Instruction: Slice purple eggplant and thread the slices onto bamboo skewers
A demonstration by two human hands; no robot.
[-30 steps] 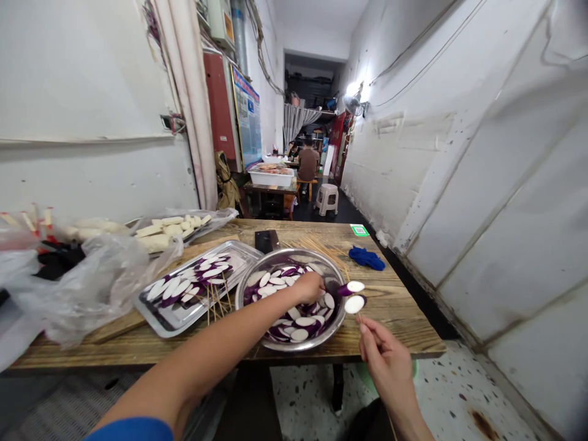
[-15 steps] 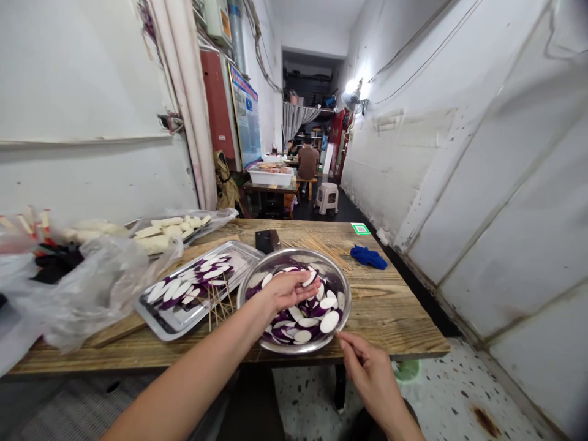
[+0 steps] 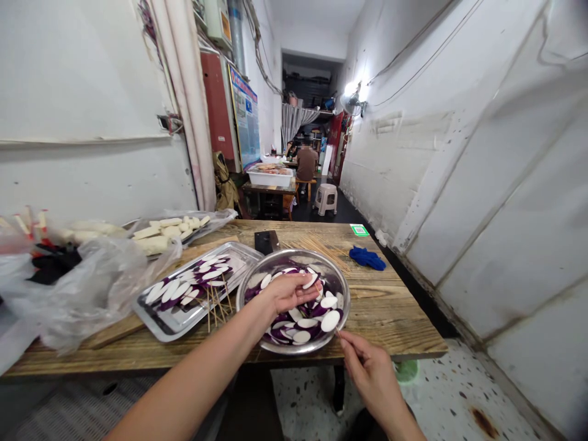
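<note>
My left hand (image 3: 294, 293) is over the metal bowl (image 3: 346, 288), its thumb and fingers closed on an eggplant slice (image 3: 310, 281) with white flesh and purple skin. Several more such slices fill the bowl below. At the near right rim, my right hand (image 3: 370, 364) pinches the end of a thin wooden skewer (image 3: 338, 332). The skewer points towards my left hand, and a large oval slice (image 3: 330, 320) sits along it; whether it is pierced I cannot make out. Left of the bowl, a metal tray (image 3: 168, 331) bears skewered eggplant slices (image 3: 184, 286), their stick ends over its near edge.
Loose skewers (image 3: 328, 252), a dark box (image 3: 266, 242) and a blue cloth (image 3: 367, 258) lie beyond the bowl on the wooden table (image 3: 395, 306). Plastic bags (image 3: 105, 275) and a tray of pale cut pieces (image 3: 172, 229) crowd the left. A person (image 3: 307, 162) sits far back.
The view has shifted very slightly. Both hands keep nearly the same places and grips.
</note>
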